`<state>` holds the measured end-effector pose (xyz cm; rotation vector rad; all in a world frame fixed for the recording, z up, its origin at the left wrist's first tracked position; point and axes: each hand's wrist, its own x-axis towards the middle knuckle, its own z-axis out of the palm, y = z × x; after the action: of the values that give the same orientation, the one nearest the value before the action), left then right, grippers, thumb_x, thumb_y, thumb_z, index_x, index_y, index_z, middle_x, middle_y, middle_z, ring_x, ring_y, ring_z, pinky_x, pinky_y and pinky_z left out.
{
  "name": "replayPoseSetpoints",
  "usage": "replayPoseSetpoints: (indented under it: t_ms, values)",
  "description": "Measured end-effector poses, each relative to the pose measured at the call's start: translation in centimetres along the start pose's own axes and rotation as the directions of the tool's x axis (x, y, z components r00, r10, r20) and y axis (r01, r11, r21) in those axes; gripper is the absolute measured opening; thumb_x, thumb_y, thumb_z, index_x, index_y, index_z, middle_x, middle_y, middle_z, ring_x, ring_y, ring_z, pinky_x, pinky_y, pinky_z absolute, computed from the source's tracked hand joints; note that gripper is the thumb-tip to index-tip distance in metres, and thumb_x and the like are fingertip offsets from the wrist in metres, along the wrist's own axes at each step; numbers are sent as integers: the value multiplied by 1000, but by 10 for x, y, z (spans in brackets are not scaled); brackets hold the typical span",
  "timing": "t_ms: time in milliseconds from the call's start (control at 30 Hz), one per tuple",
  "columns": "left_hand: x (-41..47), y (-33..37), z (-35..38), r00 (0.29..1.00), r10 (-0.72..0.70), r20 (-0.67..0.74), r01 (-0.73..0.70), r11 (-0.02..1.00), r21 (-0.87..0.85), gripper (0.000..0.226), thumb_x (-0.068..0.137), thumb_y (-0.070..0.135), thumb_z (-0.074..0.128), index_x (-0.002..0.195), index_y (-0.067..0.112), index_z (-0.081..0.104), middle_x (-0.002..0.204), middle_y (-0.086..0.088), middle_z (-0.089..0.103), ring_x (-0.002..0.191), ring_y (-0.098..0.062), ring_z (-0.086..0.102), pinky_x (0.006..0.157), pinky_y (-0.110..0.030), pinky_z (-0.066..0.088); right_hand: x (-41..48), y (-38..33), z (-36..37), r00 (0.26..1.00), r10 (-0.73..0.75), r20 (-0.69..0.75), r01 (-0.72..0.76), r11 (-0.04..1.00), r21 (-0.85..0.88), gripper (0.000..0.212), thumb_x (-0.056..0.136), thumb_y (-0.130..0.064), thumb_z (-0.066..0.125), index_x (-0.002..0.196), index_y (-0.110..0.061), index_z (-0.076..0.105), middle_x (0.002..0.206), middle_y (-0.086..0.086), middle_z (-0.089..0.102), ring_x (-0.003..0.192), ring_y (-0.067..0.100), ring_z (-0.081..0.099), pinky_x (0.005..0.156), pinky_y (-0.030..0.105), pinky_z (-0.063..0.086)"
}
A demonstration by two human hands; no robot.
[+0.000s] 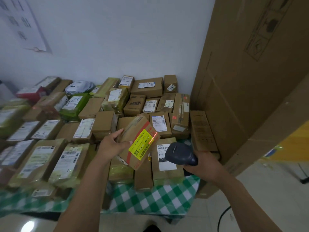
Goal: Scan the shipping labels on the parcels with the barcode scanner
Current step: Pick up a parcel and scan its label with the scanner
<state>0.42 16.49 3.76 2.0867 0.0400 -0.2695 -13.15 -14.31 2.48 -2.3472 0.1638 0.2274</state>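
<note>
Small cardboard parcel (132, 127) was held tilted above the heap of other parcels (50, 158) on the green-checked counter (158, 198), with its yellow label (142, 144) facing up and a red scan line across the label's far corner. Left hand (112, 145) gripped the parcel's left end, thumb on the labelled face and fingers (119, 131) curled over the far edge. Right hand (206, 164) was wrapped round the handle of the dark barcode scanner (179, 154), whose head sat just beside the label. A tall carton (242, 81) stood at the right.

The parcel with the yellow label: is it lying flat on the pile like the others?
No, the left hand grips the parcel and holds it tilted up towards the barcode scanner.
</note>
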Motion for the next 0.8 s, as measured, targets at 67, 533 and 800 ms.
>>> replayPoseSetpoints:
  t_ms: [67, 533, 800]
  values:
    - [-2, 1, 1, 1000, 5, 5, -6, 1000, 9, 81, 75, 32, 85, 147, 26, 46, 144, -5, 52, 122, -24, 57, 101, -46, 51, -1, 1, 1, 1000, 3, 3, -3, 1000, -15, 25, 80, -34, 76, 83, -44, 53, 74, -20, 64, 72, -9, 62, 54, 7, 42]
    - [-4, -12, 4, 999, 13, -33, -12, 1000, 14, 81, 76, 44, 81, 147, 31, 44, 144, -1, 51, 112, -16, 55, 83, -31, 48, -12, -5, 9, 999, -10, -36, 13, 997, 78, 22, 80, -27, 76, 78, -36, 56, 68, -26, 65, 70, -13, 60, 54, 5, 43]
    - [-8, -59, 39, 947, -278, -161, 237, 943, -236, 65, 88, 45, 69, 144, 21, 46, 128, -4, 62, 82, -10, 60, 68, -29, 48, -13, -4, 5, 984, 147, -99, -82, 872, 483, 22, 88, -13, 72, 73, -5, 59, 49, 4, 58, 38, 16, 49, 40, 25, 40]
